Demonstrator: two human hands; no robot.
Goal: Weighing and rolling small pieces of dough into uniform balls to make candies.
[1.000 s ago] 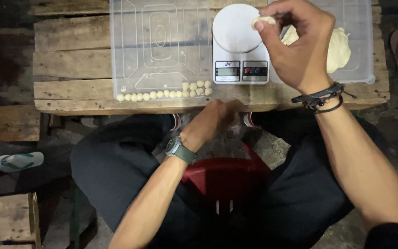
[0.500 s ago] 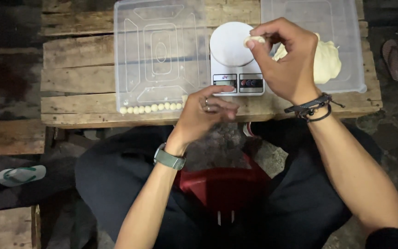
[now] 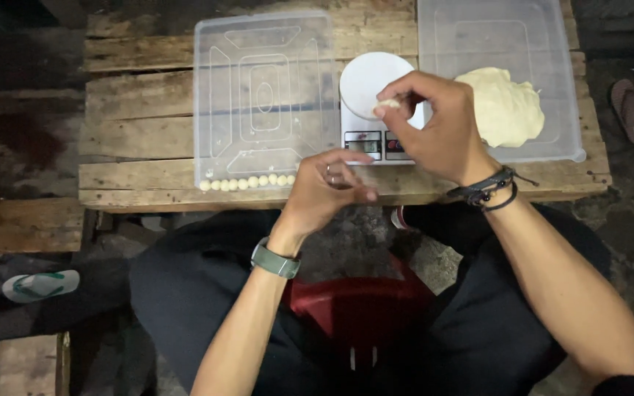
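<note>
Head view: left hand (image 3: pixel 328 192) has risen closer to right hand (image 3: pixel 434 128).

A makeshift food-making spot, outdoors or in a rough yard: a plank tabletop (image 3: pixel 148 139) carries a kitchen scale (image 3: pixel 376 110), dough (image 3: pixel 504 106) beside it, sandals (image 3: pixel 42 284) on dark bare ground below.

White scale (image 3: pixel 373 95) with pale cream dough (image 3: pixel 504 106); clear trays (image 3: pixel 262 95) moulded with ridged line patterns. Weathered brown plank counter (image 3: pixel 137 139). Red stool (image 3: pixel 361 315), grey-green watch (image 3: pixel 276 260).
</note>
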